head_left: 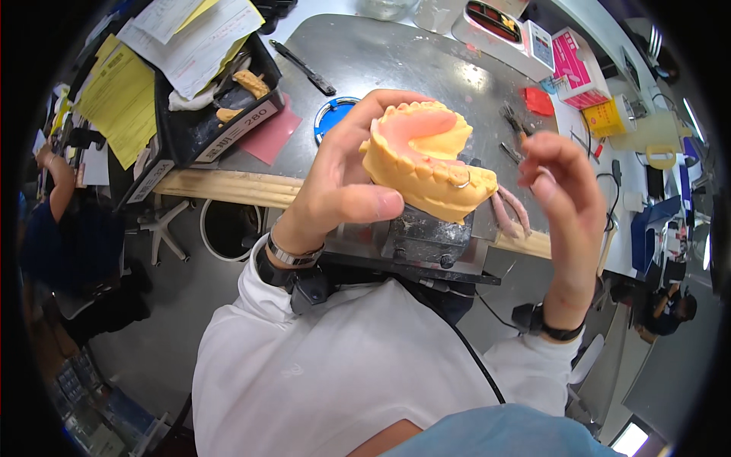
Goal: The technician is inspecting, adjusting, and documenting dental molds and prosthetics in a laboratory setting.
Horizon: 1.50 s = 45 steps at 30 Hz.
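My left hand (327, 179) grips a yellow plaster dental cast (426, 194) from its left side, thumb along the near face. The cast is held up over the bench edge, teeth upward. Pink base material (415, 129) lies along the inside of its arch, and a thin wire clasp (461, 180) curves round a tooth on the right. To the right of the cast and apart from it, my right hand (563, 186) is raised with fingers curled and thumb close to them. Whatever those fingertips hold, if anything, is too small to make out.
Below the cast sits a dark metal block (430, 236) at the bench edge, near pink-handled pliers (509, 212). A black tray (194, 129) with papers and cast pieces stands left. Behind are a blue round lid (333, 114), a black pen (303, 67) and a white heater unit (506, 38).
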Each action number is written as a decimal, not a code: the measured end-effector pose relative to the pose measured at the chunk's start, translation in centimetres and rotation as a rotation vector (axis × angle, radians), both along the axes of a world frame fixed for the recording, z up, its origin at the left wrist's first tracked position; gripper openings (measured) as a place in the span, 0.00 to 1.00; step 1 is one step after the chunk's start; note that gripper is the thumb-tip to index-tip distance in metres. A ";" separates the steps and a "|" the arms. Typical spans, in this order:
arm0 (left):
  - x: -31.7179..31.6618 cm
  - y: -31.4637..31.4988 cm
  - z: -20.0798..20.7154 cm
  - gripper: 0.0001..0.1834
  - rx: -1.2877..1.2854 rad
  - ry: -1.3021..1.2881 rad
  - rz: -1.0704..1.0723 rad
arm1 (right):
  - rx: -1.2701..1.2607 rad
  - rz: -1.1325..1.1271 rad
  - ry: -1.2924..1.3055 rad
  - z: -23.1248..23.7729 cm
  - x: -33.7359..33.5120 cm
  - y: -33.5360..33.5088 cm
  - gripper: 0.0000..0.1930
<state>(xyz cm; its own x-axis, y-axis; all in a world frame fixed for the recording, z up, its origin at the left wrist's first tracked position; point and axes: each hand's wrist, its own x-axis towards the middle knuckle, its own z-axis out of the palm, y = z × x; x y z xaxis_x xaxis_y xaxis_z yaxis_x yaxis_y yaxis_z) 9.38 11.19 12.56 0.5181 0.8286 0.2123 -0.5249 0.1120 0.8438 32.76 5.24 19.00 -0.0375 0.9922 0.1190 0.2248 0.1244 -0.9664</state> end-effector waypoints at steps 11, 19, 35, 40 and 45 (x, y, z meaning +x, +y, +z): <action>0.8 -1.5 0.3 0.41 -0.064 -0.216 -0.130 | 0.335 -0.006 -0.102 -1.8 -2.8 -2.9 0.21; 1.5 -1.9 0.8 0.44 -0.052 -0.011 0.008 | 0.408 -0.017 -0.173 -2.3 -3.7 -2.3 0.23; 1.0 -1.4 0.9 0.31 -0.061 -0.122 -0.025 | 0.389 -0.030 -0.166 -2.6 -4.0 -1.5 0.23; 0.1 -1.8 0.9 0.37 -0.219 -0.201 0.078 | 0.365 0.015 -0.235 -0.1 -3.2 0.3 0.20; -2.2 -1.7 -1.2 0.33 -0.380 -0.344 0.157 | 0.197 0.156 -0.393 3.1 -3.1 6.9 0.11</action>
